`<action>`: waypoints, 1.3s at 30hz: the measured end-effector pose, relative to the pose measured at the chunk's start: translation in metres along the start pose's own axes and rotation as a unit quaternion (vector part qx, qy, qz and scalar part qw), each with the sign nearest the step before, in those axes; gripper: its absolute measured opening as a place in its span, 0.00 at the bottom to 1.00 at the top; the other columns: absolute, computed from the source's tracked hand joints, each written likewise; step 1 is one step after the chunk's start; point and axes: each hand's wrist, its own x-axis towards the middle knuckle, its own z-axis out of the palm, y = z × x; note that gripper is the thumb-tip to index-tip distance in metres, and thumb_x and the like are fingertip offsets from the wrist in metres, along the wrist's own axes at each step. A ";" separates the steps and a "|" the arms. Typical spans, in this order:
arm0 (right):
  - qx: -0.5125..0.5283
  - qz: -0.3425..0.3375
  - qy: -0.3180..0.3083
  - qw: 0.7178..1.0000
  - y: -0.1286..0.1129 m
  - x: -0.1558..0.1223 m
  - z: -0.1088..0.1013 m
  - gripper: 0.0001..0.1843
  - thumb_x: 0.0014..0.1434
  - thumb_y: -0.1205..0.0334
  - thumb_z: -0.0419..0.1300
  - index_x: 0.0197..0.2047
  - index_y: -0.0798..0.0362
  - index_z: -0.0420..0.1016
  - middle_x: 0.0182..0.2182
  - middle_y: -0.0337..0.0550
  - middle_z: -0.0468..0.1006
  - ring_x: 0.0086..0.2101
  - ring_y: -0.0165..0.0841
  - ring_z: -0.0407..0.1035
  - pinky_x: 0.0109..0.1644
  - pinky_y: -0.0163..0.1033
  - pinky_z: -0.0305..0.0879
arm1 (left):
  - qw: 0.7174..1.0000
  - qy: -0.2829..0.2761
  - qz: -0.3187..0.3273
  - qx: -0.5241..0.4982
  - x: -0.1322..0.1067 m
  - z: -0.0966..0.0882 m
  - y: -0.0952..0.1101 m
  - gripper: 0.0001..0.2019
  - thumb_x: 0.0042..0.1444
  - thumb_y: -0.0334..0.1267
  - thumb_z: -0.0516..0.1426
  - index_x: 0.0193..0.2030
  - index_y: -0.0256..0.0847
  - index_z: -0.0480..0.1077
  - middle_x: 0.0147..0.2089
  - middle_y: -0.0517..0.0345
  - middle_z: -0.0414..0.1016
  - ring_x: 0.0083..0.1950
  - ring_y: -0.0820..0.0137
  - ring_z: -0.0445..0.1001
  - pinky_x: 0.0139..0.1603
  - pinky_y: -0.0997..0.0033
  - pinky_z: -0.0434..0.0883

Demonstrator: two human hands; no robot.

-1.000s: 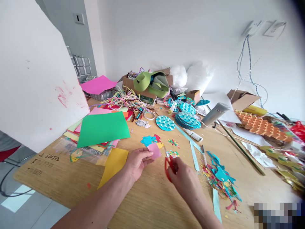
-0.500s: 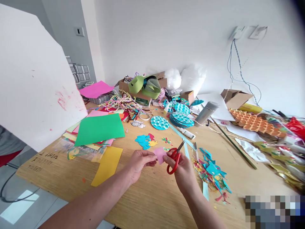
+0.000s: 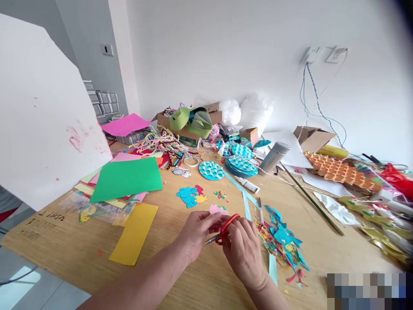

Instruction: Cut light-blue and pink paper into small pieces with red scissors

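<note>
My left hand (image 3: 195,230) pinches a small pink paper piece (image 3: 217,210) just above the wooden table (image 3: 200,275). My right hand (image 3: 243,249) grips red-handled scissors (image 3: 223,230), fingers through the loops, blades pointing left toward my left hand's fingers. Both hands meet near the table's front middle. A blue paper fish with red and yellow bits (image 3: 190,196) lies just beyond them.
A yellow sheet (image 3: 134,232) and a green sheet (image 3: 127,174) on a coloured stack lie to the left. Paper scraps (image 3: 282,239) pile up to the right. Blue scaled discs (image 3: 240,165), a grey bottle (image 3: 274,157), cardboard boxes and an orange paper piece (image 3: 342,171) crowd the back. A white board (image 3: 41,116) stands left.
The scissors swung from pointing up and right to pointing left at the pink piece. Both hands drew closer together and lower toward the table.
</note>
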 end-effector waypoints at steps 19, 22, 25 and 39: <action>0.505 0.498 0.034 0.704 0.003 0.008 0.006 0.16 0.43 0.60 0.72 0.31 0.52 0.70 0.27 0.36 0.73 0.28 0.30 0.67 0.32 0.33 0.64 | 0.988 0.057 0.063 0.129 0.012 -0.024 -0.006 0.14 0.45 0.46 0.62 0.25 0.34 0.77 0.25 0.54 0.76 0.30 0.69 0.72 0.35 0.69 0.71; 0.506 0.500 0.030 0.702 0.004 0.003 0.008 0.15 0.44 0.60 0.71 0.31 0.53 0.70 0.28 0.37 0.73 0.30 0.31 0.68 0.33 0.34 0.64 | 0.992 0.068 0.051 0.093 0.014 -0.024 -0.007 0.15 0.44 0.47 0.64 0.27 0.33 0.78 0.27 0.52 0.76 0.30 0.69 0.72 0.34 0.69 0.71; 0.495 0.500 0.030 0.710 0.004 0.000 0.010 0.14 0.47 0.58 0.70 0.32 0.53 0.70 0.29 0.39 0.74 0.30 0.32 0.68 0.35 0.36 0.64 | 0.995 0.067 0.048 0.064 0.014 -0.024 -0.008 0.17 0.43 0.48 0.65 0.29 0.33 0.78 0.28 0.51 0.77 0.31 0.68 0.73 0.33 0.68 0.71; 0.178 0.220 0.080 0.956 0.007 -0.013 0.011 0.06 0.57 0.70 0.59 0.36 0.50 0.66 0.32 0.41 0.75 0.34 0.35 0.68 0.40 0.42 0.64 | 0.987 0.065 -0.074 0.129 0.010 -0.022 -0.007 0.26 0.42 0.60 0.61 0.26 0.33 0.71 0.21 0.54 0.73 0.22 0.72 0.70 0.27 0.71 0.67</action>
